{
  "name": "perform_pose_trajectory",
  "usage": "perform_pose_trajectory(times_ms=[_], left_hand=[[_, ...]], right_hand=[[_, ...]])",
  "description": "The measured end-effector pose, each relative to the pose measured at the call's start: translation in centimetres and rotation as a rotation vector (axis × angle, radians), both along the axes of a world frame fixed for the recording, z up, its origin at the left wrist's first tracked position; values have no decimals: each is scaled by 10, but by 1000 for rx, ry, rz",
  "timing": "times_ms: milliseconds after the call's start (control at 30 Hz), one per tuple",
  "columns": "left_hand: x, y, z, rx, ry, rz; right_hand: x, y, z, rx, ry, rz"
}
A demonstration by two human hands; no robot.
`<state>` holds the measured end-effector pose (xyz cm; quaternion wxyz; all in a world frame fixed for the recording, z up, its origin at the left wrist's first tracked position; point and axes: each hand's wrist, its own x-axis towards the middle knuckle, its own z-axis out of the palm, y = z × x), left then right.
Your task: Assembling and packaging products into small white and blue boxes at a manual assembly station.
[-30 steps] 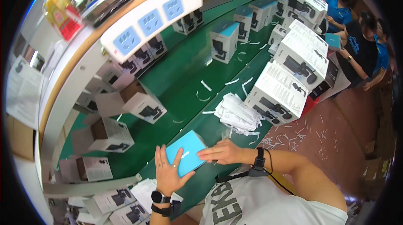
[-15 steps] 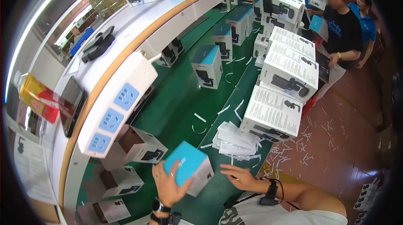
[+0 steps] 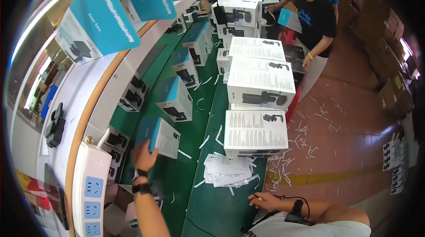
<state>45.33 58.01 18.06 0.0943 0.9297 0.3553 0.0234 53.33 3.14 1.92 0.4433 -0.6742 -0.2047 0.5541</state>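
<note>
On the green work surface (image 3: pixel 179 175), a blue-and-white product box (image 3: pixel 169 140) stands at the near end of a row of like boxes. My left hand (image 3: pixel 144 157) is closed on its near left side, thumb along the blue face; some fingers are hidden behind the box. My right hand (image 3: pixel 267 201) rests lower right at the table edge, fingers curled in a pinch. A small dark bit shows at those fingers, too small to name. Just beyond that hand lies a stack of white folded papers (image 3: pixel 228 169).
Stacked white printed boxes (image 3: pixel 256 131) line the table's right side. Left are a shelf with upright blue boxes (image 3: pixel 102 20), a power strip (image 3: pixel 90 184) and open cartons (image 3: pixel 116 210). Paper strips litter the floor (image 3: pixel 318 148). Co-workers (image 3: pixel 314 15) stand at the far right.
My left hand has carried the blue-and-white box away from me, to the row's near end. My right hand has stayed near the table edge, its fingers now more curled. The view has turned.
</note>
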Motion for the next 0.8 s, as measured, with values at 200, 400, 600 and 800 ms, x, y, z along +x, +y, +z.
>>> perform_pose_trajectory(times_ms=[200,400,600,800], left_hand=[[-228,-20,3,56,52,234],[-356,-116,-31,352,98,47],[-324,-342,72,229,0,-14],[-334,-466,32,381,-150,58]], right_hand=[[-14,1,-1,-24,250,131],[-81,68,10,377,26,540],[-119,107,102,739,-432,264],[-142,117,87,644,-427,276]])
